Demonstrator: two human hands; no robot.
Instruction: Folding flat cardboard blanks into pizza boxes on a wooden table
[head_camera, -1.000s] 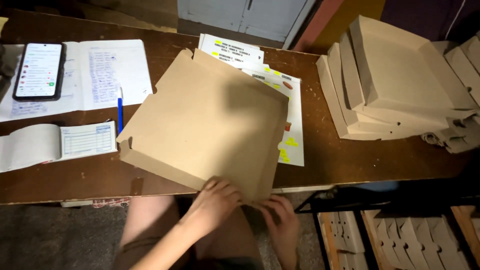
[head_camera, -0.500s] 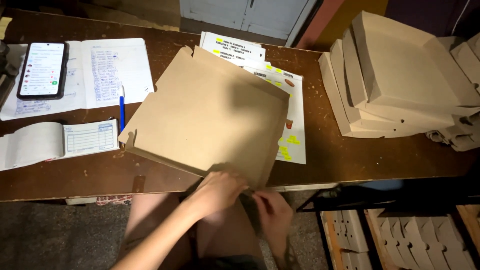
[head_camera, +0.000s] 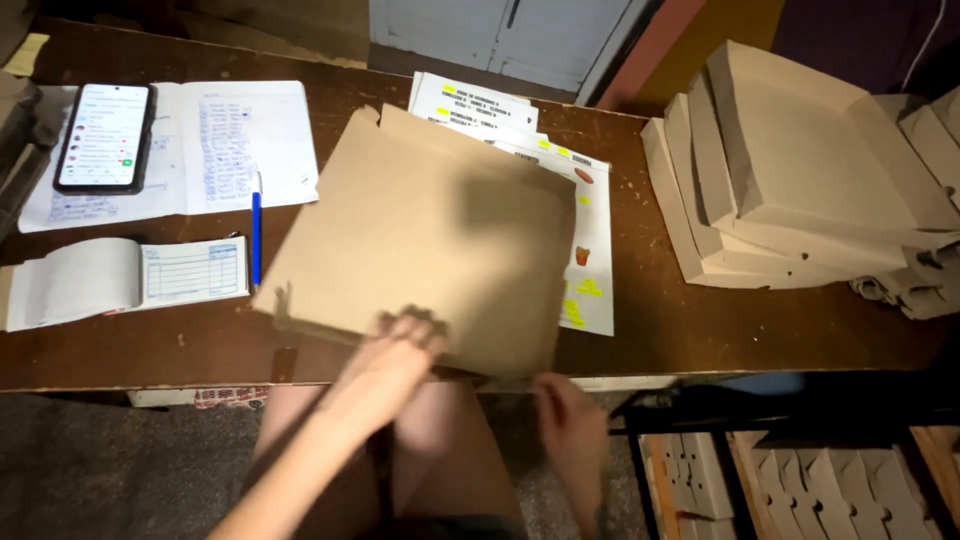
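The flat cardboard box (head_camera: 420, 240) is pressed onto the surface (head_camera: 200, 350) by the left hand (head_camera: 400, 345), fingers spread flat; right hand (head_camera: 570, 420) fingers blurred, state undeterminable

Brown flat box (head_camera: 420, 240), lit phone screen (head_camera: 104, 135)

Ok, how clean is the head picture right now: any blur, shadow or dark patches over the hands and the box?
Head view: both hands smear with motion blur, left hand on the flat cardboard box, right hand below the table edge; a soft shadow crosses the box's upper right; the floor underneath is dim; the phone screen glows bright.
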